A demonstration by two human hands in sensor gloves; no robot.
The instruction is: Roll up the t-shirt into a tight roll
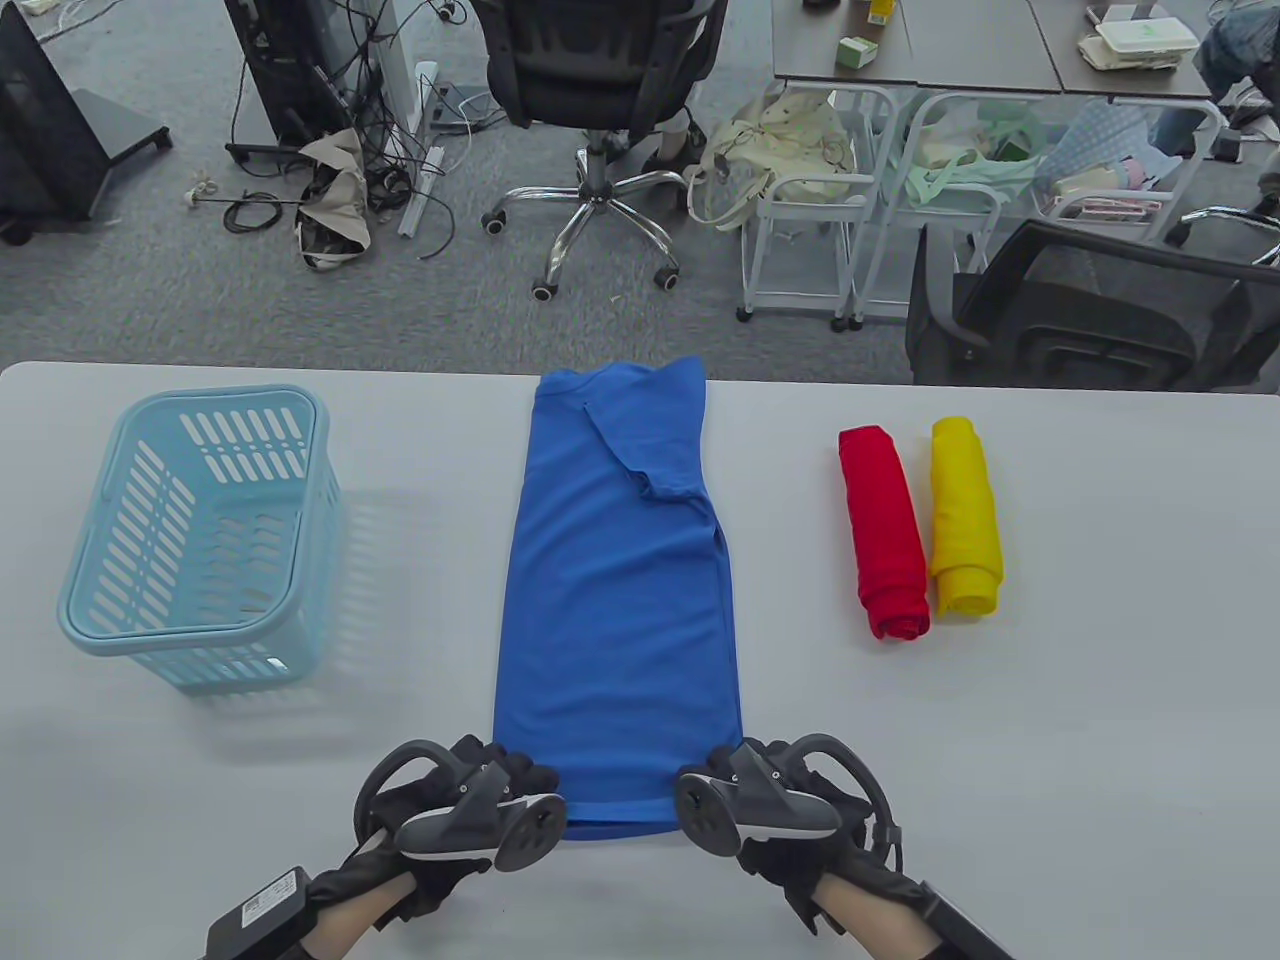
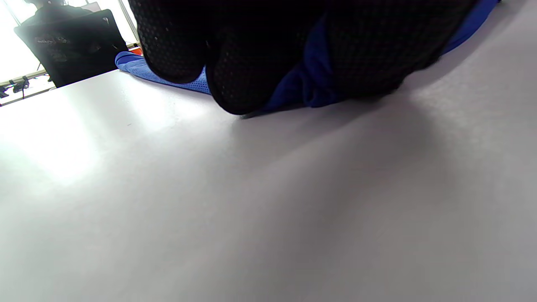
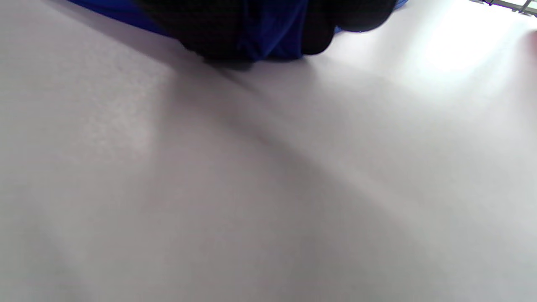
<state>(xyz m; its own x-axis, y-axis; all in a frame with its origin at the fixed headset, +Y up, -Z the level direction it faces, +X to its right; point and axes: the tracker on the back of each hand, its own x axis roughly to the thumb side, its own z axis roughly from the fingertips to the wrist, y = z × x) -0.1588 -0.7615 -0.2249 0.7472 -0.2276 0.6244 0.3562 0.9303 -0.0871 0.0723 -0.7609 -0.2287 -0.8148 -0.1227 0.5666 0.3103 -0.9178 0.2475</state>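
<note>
A blue t-shirt (image 1: 615, 600) lies folded into a long narrow strip down the middle of the white table (image 1: 1050, 750), collar at the far end. Its near hem is turned up in a small fold. My left hand (image 1: 528, 778) pinches the hem's left corner. My right hand (image 1: 716, 768) pinches its right corner. In the left wrist view the black gloved fingers (image 2: 235, 63) close on bunched blue cloth (image 2: 310, 84) right at the tabletop. In the right wrist view the fingers (image 3: 209, 25) hold blue cloth (image 3: 272, 29) the same way.
A light-blue plastic basket (image 1: 200, 530) stands on the left of the table. A red roll (image 1: 885, 530) and a yellow roll (image 1: 965, 515) lie side by side on the right. Office chairs and carts stand beyond the far edge.
</note>
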